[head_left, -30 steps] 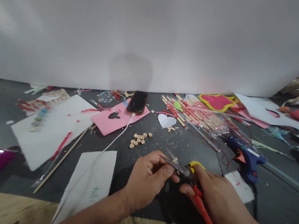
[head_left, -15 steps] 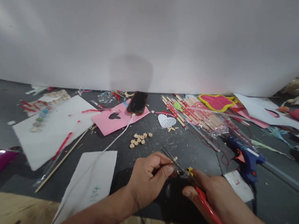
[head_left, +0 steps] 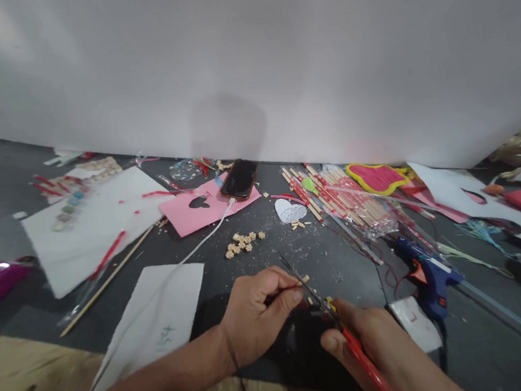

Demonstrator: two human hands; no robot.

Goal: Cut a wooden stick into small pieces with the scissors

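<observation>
My right hand (head_left: 371,340) grips red-handled long-nose pliers (head_left: 322,301), whose long dark jaws point up and to the left. A bit of yellow shows by the pivot. My left hand (head_left: 264,311) is closed in a pinch beside the jaws; what its fingertips hold is mostly hidden and too small to name. Small pale wooden bits (head_left: 306,278) lie by the jaws. Beyond my hands sits a cluster of little wooden pieces (head_left: 242,244). A white paper heart (head_left: 289,210) with a drawn pattern lies farther back, with short stick pieces (head_left: 299,224) at its edge.
A phone (head_left: 240,179) with a white cable rests on pink paper (head_left: 196,210). Striped wooden sticks (head_left: 304,190) and a blue glue gun (head_left: 430,280) are to the right. White paper (head_left: 90,227) and a thin stick (head_left: 110,278) lie left. A white wall (head_left: 246,65) stands behind.
The pliers and my right hand have shifted very slightly, and the jaws look closer together. My left hand stays almost in place. The other things are unchanged.
</observation>
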